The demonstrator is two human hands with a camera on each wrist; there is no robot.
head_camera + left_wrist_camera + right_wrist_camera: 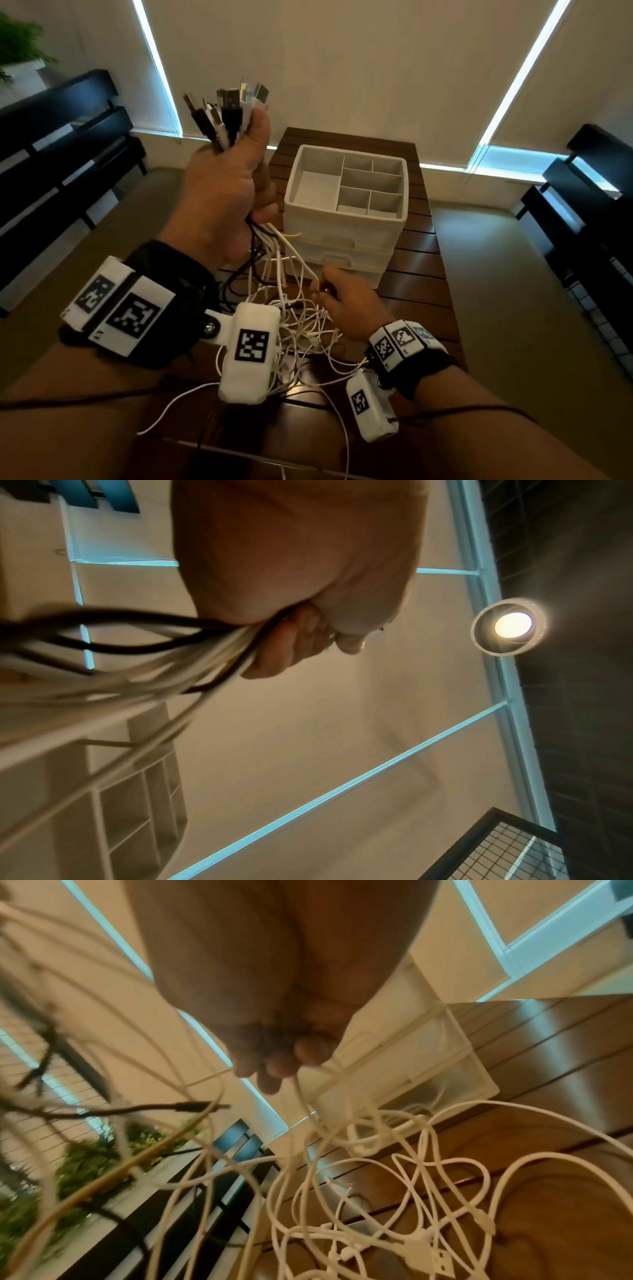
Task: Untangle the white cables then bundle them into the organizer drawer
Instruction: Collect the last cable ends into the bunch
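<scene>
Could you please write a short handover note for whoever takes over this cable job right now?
Left hand: raised, gripping a bunch of black and white cables just below their plugs.
Right hand: pinching one white cable low in the hanging strands.
White cable tangle: lying on the wooden table.
Organizer: top tray compartments empty.
Done: plug ends gathered.
Left: untangle, bundle, stow.

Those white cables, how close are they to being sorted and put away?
Early days. Done: the left hand grips a bunch of plug ends, raised above the table. In hand: the right hand pinches one white cable out of the tangle. Left: the loops remain knotted, and the organizer trays on top are empty, drawers closed.
</scene>
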